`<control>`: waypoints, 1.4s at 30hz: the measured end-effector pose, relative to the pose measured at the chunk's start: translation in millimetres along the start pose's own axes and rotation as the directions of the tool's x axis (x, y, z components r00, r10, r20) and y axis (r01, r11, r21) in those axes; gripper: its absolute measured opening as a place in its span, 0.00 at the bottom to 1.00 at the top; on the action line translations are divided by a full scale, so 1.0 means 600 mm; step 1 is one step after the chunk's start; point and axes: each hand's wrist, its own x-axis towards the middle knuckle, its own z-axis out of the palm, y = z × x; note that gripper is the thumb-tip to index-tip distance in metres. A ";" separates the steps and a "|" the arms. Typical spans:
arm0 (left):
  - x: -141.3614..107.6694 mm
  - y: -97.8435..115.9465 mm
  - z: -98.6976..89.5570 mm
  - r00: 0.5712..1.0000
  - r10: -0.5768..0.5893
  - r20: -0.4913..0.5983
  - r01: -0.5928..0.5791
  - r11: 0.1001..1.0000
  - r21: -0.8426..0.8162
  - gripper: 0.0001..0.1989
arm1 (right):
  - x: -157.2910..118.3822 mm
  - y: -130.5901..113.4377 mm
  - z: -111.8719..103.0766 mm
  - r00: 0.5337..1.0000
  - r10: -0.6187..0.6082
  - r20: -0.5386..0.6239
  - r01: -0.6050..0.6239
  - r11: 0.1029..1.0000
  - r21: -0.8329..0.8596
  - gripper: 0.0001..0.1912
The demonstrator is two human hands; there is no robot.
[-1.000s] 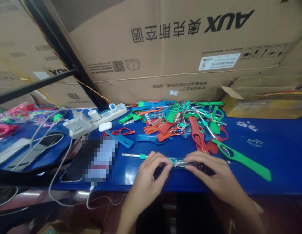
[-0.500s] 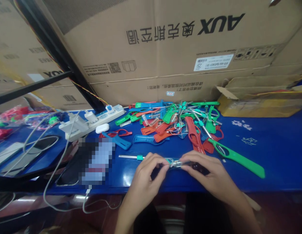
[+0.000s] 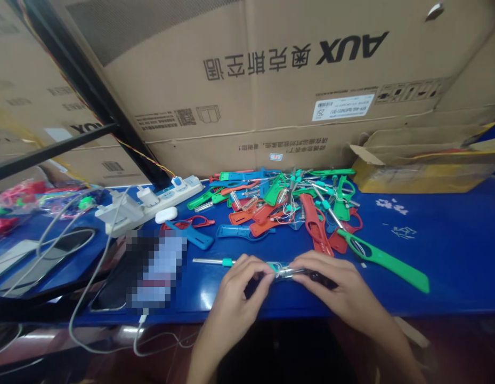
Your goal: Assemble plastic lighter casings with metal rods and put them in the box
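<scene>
In front of me my left hand [image 3: 247,280] is closed in a pinch on a small part with thin white wire at one end of a clear lighter fuel tank [image 3: 286,272]. My right hand [image 3: 331,280] pinches the tank's other end. A dark rounded object [image 3: 321,278] shows under the right palm; its kind is unclear. Out past the left knuckles reaches a thin metal lighter tube [image 3: 207,261] with a teal collar [image 3: 227,262]. Whether it joins the tank is hidden by the fingers. To the right lies a green lighter casing [image 3: 391,264] with an oval opening.
Behind the hands lies a pile of lighter casings [image 3: 267,208], tubes and clear tanks. A white power strip [image 3: 171,197], an earbud case [image 3: 166,215] and a charging phone [image 3: 157,272] are at left. An opened carton [image 3: 415,173] stands back right, near small white pieces [image 3: 403,232].
The view has shifted slightly, so the scene sits a little further left. Both hands keep their pinches, and the gap between their fingertips looks slightly narrower.
</scene>
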 end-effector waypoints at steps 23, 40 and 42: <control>0.001 -0.004 0.000 1.000 0.015 0.000 -0.015 1.000 -0.014 0.09 | 0.000 -0.001 0.002 0.999 0.013 0.030 -0.013 1.000 0.008 0.07; 0.000 -0.001 -0.002 0.998 0.050 0.023 -0.049 0.997 -0.064 0.06 | -0.004 0.005 0.000 0.997 -0.072 0.032 0.072 0.997 -0.013 0.09; 0.000 -0.003 -0.002 0.999 0.052 0.014 -0.051 0.998 -0.041 0.06 | -0.003 0.004 0.000 0.996 -0.081 0.030 0.082 0.997 -0.014 0.09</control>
